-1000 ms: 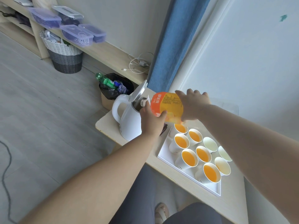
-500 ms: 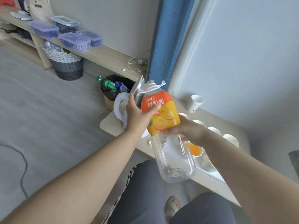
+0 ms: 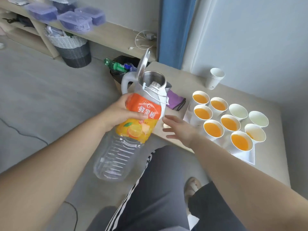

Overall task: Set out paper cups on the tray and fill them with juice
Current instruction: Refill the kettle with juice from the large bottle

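Gripping the juice bottle (image 3: 120,155) round its orange label, the left hand (image 3: 120,112) has fingers and thumb curled tight on the plastic. The bottle sits tilted, bare threaded neck up at 1 o'clock, clear base down at 7 o'clock over the person's lap, and the clear body looks drained, with no orange showing through it. The cap is off. Over at 3 o'clock of the bottle, the right hand (image 3: 180,129) hangs above the near edge of the table (image 3: 183,77), fingers straight and spread wide, holding nothing, just beside the label and apart from it.

Now to the tray (image 3: 246,158), white, lying on the table at 3 o'clock of that open hand. Nine paper cups (image 3: 230,123) stand upright on it in three rows of three, packed close. Six carry orange juice well up the wall. One cup (image 3: 255,134) on the 3 o'clock side shows only a thin orange pool at the bottom. Two at the 1 o'clock corner show plain white insides.

Behind the bottle's neck, at 12 o'clock, stands a white kettle (image 3: 150,77) with its lid flipped up. A purple cloth (image 3: 175,100) lies between kettle and tray. A stack of spare cups (image 3: 215,79) stands upside down on the table at 12 o'clock of the tray, well apart from it
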The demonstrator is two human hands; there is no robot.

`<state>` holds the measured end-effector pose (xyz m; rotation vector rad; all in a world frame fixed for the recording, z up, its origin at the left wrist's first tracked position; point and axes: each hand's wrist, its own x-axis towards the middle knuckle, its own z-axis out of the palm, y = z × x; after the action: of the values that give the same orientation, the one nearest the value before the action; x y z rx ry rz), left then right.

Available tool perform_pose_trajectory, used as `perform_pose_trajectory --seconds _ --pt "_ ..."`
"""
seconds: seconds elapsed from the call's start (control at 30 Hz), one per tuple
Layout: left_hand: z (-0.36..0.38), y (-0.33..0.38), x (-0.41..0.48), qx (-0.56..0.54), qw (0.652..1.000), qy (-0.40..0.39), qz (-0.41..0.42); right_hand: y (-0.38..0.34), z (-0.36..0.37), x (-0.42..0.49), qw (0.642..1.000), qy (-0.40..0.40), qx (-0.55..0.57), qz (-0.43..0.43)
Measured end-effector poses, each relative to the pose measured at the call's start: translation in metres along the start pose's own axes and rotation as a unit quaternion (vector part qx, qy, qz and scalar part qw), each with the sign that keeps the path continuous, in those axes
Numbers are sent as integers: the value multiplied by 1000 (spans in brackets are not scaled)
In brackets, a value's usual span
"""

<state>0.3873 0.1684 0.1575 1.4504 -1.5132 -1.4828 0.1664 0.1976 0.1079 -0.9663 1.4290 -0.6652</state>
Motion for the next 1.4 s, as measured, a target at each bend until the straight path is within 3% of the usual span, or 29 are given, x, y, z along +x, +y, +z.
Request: perform_pose_trajectory --seconds 0.1,0.2,0.33,0.7,0.83,0.93,1.1,1.23,1.4 --pt "-2 -19 2 70 997 -8 -26 21 -5 22 962 125 -241 -40" --pt "6 -35 7 65 997 -32 -28 36 -5 39 914 109 -389 -37" --pt "15 -46 19 68 996 -44 -39 45 -3 71 876 103 -470 -22" --pt "9 -65 43 95 993 -50 -56 59 -3 111 884 119 -453 8" --pt "7 -62 48 110 991 -59 -41 43 -10 90 955 142 -259 -18" --pt "7 -50 50 135 988 -72 -24 15 -23 66 973 150 -162 -60" --pt "14 -23 44 196 975 -102 25 -23 -54 28 958 130 -217 -139" --pt "23 10 34 238 963 -105 71 -50 -72 -6 916 149 -311 -204" --pt "35 42 16 335 929 -87 129 -76 -83 -46 886 116 -361 -267"
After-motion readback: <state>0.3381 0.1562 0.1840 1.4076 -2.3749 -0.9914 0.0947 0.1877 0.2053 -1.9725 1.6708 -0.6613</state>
